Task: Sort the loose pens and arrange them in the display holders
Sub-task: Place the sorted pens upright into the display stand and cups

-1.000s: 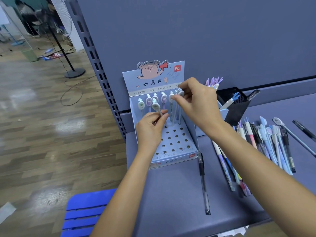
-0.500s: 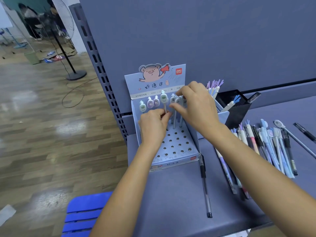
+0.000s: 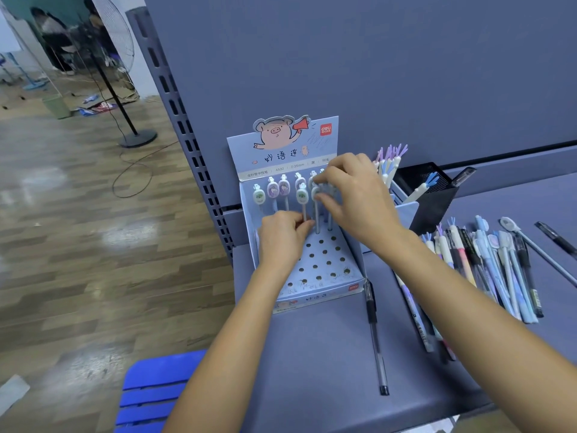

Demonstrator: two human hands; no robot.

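Observation:
A pale blue cardboard display holder (image 3: pixel 324 276) with a pig card and a perforated base stands on the grey shelf. Several charm-topped pens stand in its back rows. My left hand (image 3: pixel 282 237) pinches the barrel of one green-charm pen (image 3: pixel 302 198), upright over the holes. My right hand (image 3: pixel 356 198) pinches the top of a white-capped pen (image 3: pixel 316 195) standing in the holder. A pile of loose pens (image 3: pixel 493 270) lies on the shelf to the right.
A black mesh cup (image 3: pixel 434 195) and a second blue holder (image 3: pixel 406 210) with feather-topped pens stand behind my right wrist. A clear black gel pen (image 3: pixel 376 335) lies by the display. A blue stool (image 3: pixel 153 395) sits below the shelf edge; a fan stand (image 3: pixel 137 137) is on the floor.
My left hand brought its pen from tilted to upright and lower, down toward the holes. My right hand moved down slightly onto the pen tops.

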